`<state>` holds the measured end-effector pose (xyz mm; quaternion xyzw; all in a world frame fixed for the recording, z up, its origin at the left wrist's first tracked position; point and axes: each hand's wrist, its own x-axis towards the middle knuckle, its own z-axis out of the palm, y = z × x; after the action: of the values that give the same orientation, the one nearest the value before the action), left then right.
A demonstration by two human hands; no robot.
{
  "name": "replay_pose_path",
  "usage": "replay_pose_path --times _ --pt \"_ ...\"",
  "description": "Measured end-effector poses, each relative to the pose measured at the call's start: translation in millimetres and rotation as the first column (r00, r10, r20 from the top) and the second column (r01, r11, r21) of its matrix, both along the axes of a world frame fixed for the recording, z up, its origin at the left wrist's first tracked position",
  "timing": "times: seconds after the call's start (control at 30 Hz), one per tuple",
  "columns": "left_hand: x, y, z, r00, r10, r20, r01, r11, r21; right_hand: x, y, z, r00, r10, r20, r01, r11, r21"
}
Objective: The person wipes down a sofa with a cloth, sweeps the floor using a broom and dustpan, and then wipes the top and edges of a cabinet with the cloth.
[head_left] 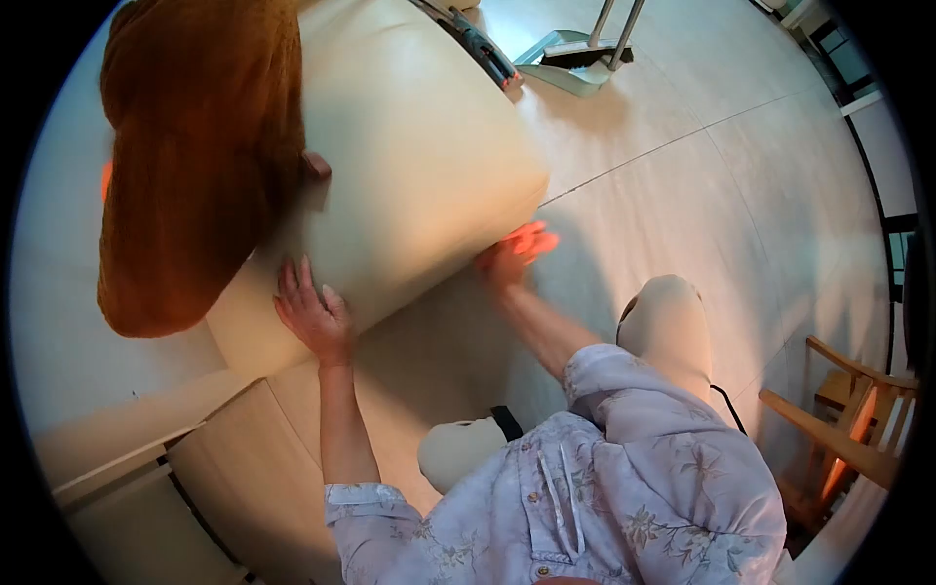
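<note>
A large cream upholstered piece (419, 127), like the arm of a sofa, stands before me. My left hand (317, 317) lies on its near side, fingers spread, holding nothing. Close to the floor at its right lower corner, my right hand (501, 265) is closed around an orange cloth (531, 240); part of the cloth sticks out past the fingers, and the hand is slightly blurred. A brown plush cushion or cover (200, 166) rests at the upper left, near my left hand. A small brown item (316, 166) shows at its edge.
A green dustpan (582, 82) with a brush (585, 56) stands on the tiled floor beyond. A dark long-shaped device (485, 51) leans behind the cream piece. At the right is a wooden chair (829, 429). Beige panels (244, 478) lie at lower left.
</note>
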<state>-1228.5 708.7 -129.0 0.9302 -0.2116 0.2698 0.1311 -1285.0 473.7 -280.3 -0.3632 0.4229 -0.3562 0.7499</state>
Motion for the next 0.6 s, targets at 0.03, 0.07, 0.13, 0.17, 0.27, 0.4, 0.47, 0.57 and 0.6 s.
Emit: replay_pose_path --times 0.03,0.07,0.13,0.17,0.27,0.4,0.47,0.57,0.6 --pt "-6 -5 -3 1.000 0.003 0.014 -0.003 1.000 -0.015 0 25 1 0.993 0.082 0.079 -0.092 0.987 0.132" --pt "-13 -7 -6 1.000 0.008 0.030 -0.007 1.000 -0.028 1 51 2 0.977 0.152 0.151 -0.188 0.948 0.257" --pt "-31 -11 -9 0.999 -0.042 -0.009 0.042 0.999 -0.034 -4 69 13 0.968 0.194 0.159 -0.229 0.942 0.245" --pt "-39 -7 -10 0.994 -0.101 -0.046 0.099 0.994 -0.036 -12 65 64 0.935 0.313 0.167 -0.355 0.829 0.433" --pt "-56 13 -22 0.965 -0.231 -0.121 0.211 0.965 -0.158 -28 48 6 0.922 0.342 0.182 -0.387 0.841 0.379" --pt "-86 37 -37 0.937 -0.333 -0.108 0.290 0.910 -0.295 -62 -67 16 0.887 0.448 0.110 -0.444 0.894 -0.060" --pt "-103 39 -53 0.914 -0.357 -0.191 0.245 0.863 -0.441 -39 -55 39 0.949 0.315 0.009 -0.312 0.945 -0.101" --pt "-124 42 -93 0.803 -0.316 -0.505 -0.054 0.806 -0.590 -13 17 53 0.980 0.191 0.049 -0.180 0.967 -0.180" --pt "-130 38 -106 0.802 -0.309 -0.511 -0.068 0.803 -0.592 -16 46 73 0.967 0.225 0.121 -0.214 0.972 -0.095"
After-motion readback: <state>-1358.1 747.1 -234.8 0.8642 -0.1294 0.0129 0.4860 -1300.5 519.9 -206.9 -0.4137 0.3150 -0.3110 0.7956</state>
